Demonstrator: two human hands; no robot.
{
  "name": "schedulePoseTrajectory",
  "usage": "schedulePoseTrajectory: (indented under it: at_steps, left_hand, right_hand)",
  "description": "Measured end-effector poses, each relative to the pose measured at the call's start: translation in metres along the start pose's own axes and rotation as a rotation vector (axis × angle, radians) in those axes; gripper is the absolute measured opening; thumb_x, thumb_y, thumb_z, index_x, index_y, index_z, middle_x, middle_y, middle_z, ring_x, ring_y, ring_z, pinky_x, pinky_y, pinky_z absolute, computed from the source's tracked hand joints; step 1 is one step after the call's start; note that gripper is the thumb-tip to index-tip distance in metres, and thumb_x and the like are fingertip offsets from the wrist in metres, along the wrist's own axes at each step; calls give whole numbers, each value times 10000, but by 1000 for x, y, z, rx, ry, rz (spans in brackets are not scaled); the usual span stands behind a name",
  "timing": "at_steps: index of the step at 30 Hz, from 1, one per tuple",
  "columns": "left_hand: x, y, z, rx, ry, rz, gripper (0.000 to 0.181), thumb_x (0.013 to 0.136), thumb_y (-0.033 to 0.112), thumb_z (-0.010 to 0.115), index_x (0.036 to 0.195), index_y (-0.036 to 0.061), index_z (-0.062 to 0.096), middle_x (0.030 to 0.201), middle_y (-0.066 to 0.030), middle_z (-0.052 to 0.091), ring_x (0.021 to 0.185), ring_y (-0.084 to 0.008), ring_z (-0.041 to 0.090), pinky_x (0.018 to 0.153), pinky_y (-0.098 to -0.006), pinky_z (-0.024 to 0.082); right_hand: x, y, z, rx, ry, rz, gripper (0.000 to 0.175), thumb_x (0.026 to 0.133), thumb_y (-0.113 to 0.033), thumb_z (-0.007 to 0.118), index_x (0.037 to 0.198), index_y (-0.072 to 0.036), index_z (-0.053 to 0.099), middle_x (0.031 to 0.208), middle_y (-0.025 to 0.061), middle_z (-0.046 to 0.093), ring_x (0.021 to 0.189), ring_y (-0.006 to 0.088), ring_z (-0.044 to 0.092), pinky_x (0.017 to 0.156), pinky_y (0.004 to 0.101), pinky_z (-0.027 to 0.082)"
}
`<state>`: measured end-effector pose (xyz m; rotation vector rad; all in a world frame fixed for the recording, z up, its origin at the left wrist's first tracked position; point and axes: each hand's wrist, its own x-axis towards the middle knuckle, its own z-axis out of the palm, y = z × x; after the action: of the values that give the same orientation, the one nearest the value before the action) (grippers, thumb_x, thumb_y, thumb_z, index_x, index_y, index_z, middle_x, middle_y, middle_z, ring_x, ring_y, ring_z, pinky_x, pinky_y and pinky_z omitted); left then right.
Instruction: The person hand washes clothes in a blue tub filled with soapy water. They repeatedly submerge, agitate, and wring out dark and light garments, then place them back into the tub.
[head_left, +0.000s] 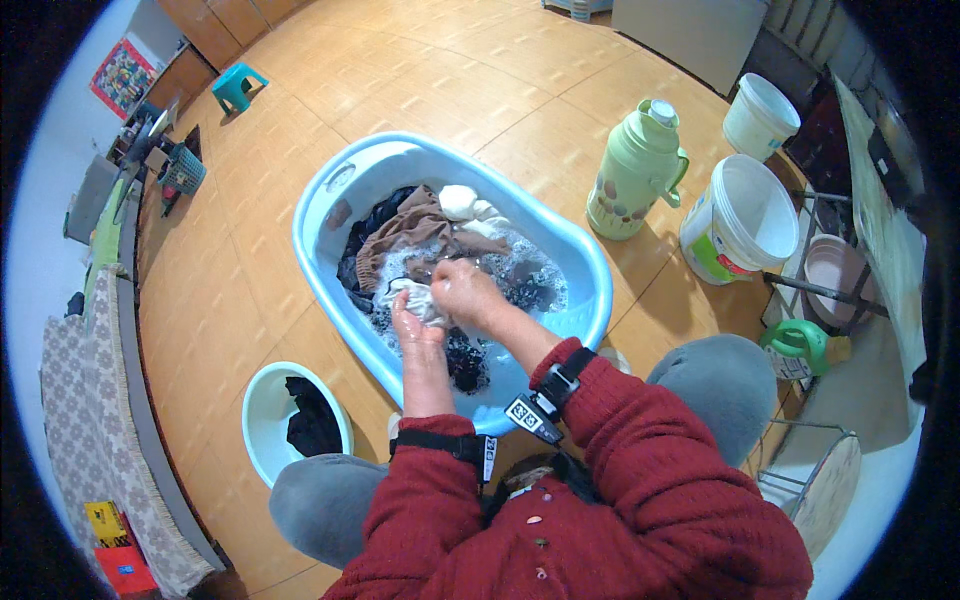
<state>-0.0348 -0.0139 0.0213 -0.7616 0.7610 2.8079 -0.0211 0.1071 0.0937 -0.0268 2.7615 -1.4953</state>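
Note:
A light blue plastic tub (600, 300) stands before me with soapy water in it. Over the water my left hand (415, 324) grips a small wet white cloth (420, 298) with a dark edge. My right hand (463, 289), closed like a fist, is on the right side of the same cloth. Just beyond my hands lies a brown garment with a gathered edge (397, 229). White fabric (469, 206) is bunched at the far side, and dark clothes (466, 360) lie partly under the suds. What my right fingers pinch is partly hidden.
A pale basin (253, 427) with a dark cloth (311, 424) stands left of the tub. To the right are a green thermos flask (630, 176), white plastic buckets (709, 232), a green jug (799, 349) and a metal rack (832, 292). A teal stool (236, 84) stands far left.

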Motion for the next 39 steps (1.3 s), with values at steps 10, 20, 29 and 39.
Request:
schedulePoseTrajectory:
  at_steps: [10,20,29,39]
  left_hand:
    - [8,8,-7,51,28,-21,328,799,226,447,1057,32,504,1028,-150,573,943,-328,565,850,-478,452]
    - [24,0,-10,124,307,-346,909,819,437,497,1383,5,-70,1457,-201,-21,1349,-354,26,1059,-514,93]
    - [50,-24,-31,87,499,-304,798,831,356,490,1392,20,34,1455,-199,48,1351,-317,77,1064,-491,108]
    - [41,-28,-49,-96,266,-325,837,813,518,445,1345,-52,143,1358,-229,270,1239,-375,296,1025,-490,226]
  right_hand:
    - [16,22,7,-176,12,-119,203,786,-224,495,818,-45,584,824,187,603,797,368,581,723,446,469]
    - [37,112,24,-613,-326,56,321,782,-238,539,1082,-131,568,1175,196,473,1032,374,510,832,449,442]
    - [26,174,81,-777,-632,192,345,761,-147,554,1103,-130,594,1161,160,527,983,324,578,818,418,471]
    - [58,91,25,-289,-404,176,235,663,-183,588,875,-126,671,968,151,613,934,294,588,786,383,479]
